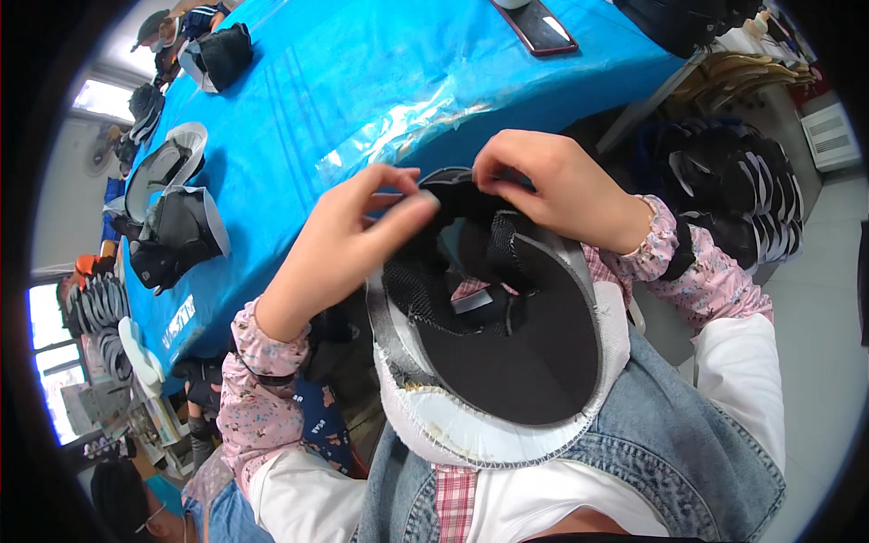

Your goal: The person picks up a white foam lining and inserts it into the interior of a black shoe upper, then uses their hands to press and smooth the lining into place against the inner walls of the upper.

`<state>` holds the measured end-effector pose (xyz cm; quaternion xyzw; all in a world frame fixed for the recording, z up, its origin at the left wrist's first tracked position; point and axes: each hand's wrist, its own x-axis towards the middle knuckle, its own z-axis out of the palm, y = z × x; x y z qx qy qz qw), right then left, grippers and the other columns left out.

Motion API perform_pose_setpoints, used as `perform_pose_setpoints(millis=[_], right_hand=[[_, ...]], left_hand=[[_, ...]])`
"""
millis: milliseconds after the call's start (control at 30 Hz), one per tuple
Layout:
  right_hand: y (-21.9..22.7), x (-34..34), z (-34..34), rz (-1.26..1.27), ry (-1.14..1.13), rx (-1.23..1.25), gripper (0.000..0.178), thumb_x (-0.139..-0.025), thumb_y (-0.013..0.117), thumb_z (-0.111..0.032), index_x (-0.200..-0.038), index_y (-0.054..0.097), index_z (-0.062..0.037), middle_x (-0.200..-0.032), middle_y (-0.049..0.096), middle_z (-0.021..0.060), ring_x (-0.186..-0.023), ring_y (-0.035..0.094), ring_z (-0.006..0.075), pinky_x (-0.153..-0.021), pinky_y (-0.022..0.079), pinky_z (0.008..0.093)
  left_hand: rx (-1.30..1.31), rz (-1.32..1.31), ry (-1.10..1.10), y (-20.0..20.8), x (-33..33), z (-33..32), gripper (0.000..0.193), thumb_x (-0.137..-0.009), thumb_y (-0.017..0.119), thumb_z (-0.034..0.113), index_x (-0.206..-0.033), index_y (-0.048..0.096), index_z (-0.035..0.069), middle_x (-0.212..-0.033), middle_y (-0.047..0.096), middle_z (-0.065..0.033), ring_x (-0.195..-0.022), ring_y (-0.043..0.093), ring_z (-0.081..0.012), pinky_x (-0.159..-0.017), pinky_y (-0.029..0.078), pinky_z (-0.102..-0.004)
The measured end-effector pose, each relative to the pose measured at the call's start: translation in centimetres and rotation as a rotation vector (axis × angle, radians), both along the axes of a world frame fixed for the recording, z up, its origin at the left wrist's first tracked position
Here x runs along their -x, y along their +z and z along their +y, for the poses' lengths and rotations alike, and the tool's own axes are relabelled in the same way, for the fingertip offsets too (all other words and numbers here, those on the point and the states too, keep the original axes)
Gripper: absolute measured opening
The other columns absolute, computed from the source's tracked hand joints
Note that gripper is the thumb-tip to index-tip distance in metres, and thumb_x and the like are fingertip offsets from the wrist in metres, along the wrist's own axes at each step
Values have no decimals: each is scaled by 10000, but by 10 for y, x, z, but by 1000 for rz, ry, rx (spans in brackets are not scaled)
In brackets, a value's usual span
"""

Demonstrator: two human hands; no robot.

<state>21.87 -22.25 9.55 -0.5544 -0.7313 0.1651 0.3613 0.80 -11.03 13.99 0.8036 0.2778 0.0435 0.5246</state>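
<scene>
In front of my chest is a black shoe upper (507,362), its wide oval opening facing me. A pale stitched margin runs round its near edge, and dark mesh lining and a small light label show inside. My right hand (561,181) has its fingers curled and pinched on the far rim. Beside that rim on the left is my left hand (362,231), its thumb and bent forefinger apart with nothing visible between them. Part of the far rim is hidden behind my fingers.
A blue-covered table (362,81) lies ahead, bearing more black uppers (181,231) at left and a phone (543,27) at the far edge. Stacked uppers (733,190) stand at right. One person (145,498) is close at lower left, another (176,32) at far left.
</scene>
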Motion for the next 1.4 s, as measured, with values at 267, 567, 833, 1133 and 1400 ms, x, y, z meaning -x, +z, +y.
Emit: perform_pose_setpoints(millis=[267, 567, 833, 1133, 1400], right_hand=[[-5, 5, 3, 178, -54, 11, 247, -776, 611, -34, -994, 495, -20, -826, 622, 148, -774, 629, 294, -651, 493, 341], [-5, -3, 1, 76, -20, -8, 311, -800, 607, -56, -1087, 496, -11, -847, 618, 112, -792, 626, 217, -729, 484, 304], [-5, -9, 3, 105, 135, 443, 342, -868, 539, -239, -1069, 529, 37, -919, 611, 221, -842, 597, 329, -740, 457, 367], [-29, -9, -9, 643, 169, 623, 443, -964, 391, -355, -1147, 530, 23, -1048, 600, 53, -985, 508, 103, -885, 391, 241], [-43, -11, -33, 496, 193, 615, 384, -948, 429, -316, -994, 577, 35, -874, 630, 120, -791, 553, 166, -737, 435, 281]], left_hand=[[-644, -66, -74, -17, -20, -6, 215, -736, 669, 135, -906, 551, 74, -893, 570, -77, -744, 583, -286, -629, 466, -351], [-1049, -184, -241, -10, -32, -16, 217, -663, 683, 43, -834, 551, 64, -828, 561, -71, -785, 574, -265, -656, 453, -332], [-875, 35, -139, -16, -28, -28, 184, -711, 680, 119, -832, 557, 52, -754, 597, -81, -734, 567, -263, -624, 441, -345], [-936, -86, -273, -25, -25, -19, 157, -719, 664, 138, -837, 586, 70, -738, 588, -45, -707, 548, -228, -660, 402, -338], [-797, -154, -629, -30, -17, -18, 149, -675, 687, 139, -784, 587, 122, -698, 511, -5, -719, 497, -189, -661, 361, -307]])
